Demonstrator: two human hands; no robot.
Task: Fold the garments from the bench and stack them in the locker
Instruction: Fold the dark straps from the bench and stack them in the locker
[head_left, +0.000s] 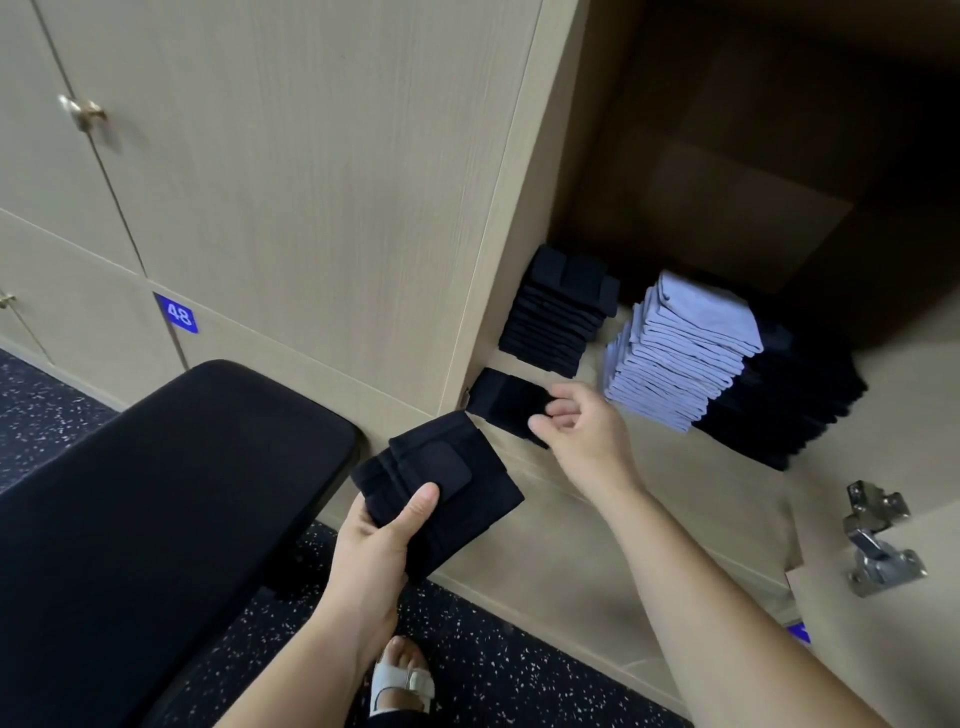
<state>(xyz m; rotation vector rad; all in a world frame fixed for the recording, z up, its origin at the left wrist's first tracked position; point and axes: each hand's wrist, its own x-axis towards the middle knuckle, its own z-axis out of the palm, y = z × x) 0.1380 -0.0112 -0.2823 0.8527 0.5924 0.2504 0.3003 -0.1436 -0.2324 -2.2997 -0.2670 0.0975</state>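
Head view: left hand (379, 535) grips folded navy garment (457, 483); right hand (582, 431) at second garment (506, 400), grip unclear.

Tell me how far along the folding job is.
Done: the beige wooden locker holds a folded dark navy stack, a light blue folded stack and a second dark stack. In hand: the left hand holds a folded dark navy garment; the right hand is at a lone folded dark piece on the locker floor, grip unclear. Left: both need stacking.
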